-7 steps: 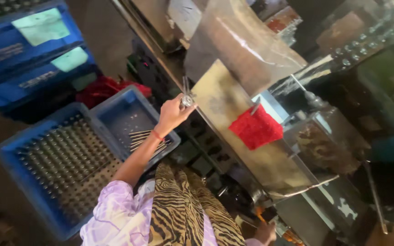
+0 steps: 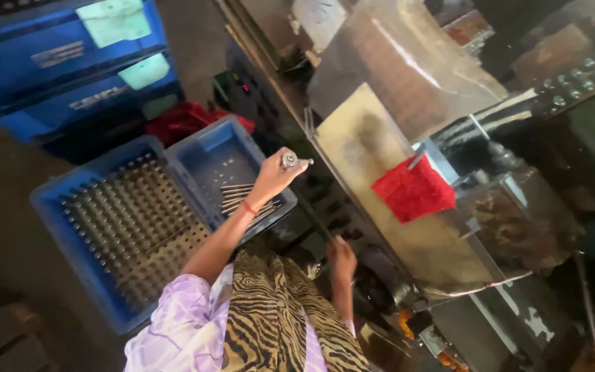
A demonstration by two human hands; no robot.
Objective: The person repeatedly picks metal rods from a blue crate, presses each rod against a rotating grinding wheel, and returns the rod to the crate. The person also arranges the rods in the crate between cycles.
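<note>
At the far left sat 2 blue crates: the big crate point(image 2: 70, 207), packed with rows of upright metal pins too many to count, and touching its right wall the small crate point(image 2: 211, 141), with a loose handful of thin rods point(image 2: 237, 196) lying toward its near right corner. Above that corner the left hand point(image 2: 273, 178) was raised, fingers closed around 1 small metal part point(image 2: 290, 160), a round head with a short stem poking right. It looked stiff and solid, light enough for 1 hand, likely slick. The head looked the best place to pinch it. Lower down, the right hand point(image 2: 342, 256) hung by the machine's front edge; whether it held anything, I couldn't tell. On the bench plate point(image 2: 359, 148), near its right edge, lay 1 red cloth point(image 2: 413, 189).
</note>
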